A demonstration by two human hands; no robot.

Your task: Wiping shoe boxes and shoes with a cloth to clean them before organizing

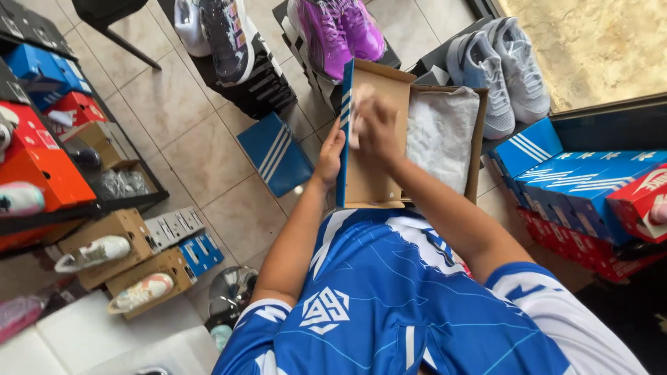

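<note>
1. The open brown cardboard shoe box (pixel 445 149) sat on the person's lap; shoes and boxes crowded all around it, and bare floor tiles (pixel 184 132) lay to its left.
2. The left hand (pixel 331 154) gripped the box's blue lid (pixel 345 132), fingers curled on its edge.
3. The right hand (pixel 377 126) was inside the box beside the white wrapping paper (pixel 441 135); it was blurred, so I cannot tell its fingers.

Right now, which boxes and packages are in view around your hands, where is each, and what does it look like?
Open shoe box: centre, brown cardboard inside, blue striped lid upright; left hand holds the lid, right hand presses inside.
White wrapping paper: in the box's right half.
Blue striped lid: flat on the tiles, left of the box.
Blue box stack: right side, red boxes beside it.
Orange and red boxes: left shelf.
Brown open boxes: lower left, holding pale shoes.
</note>
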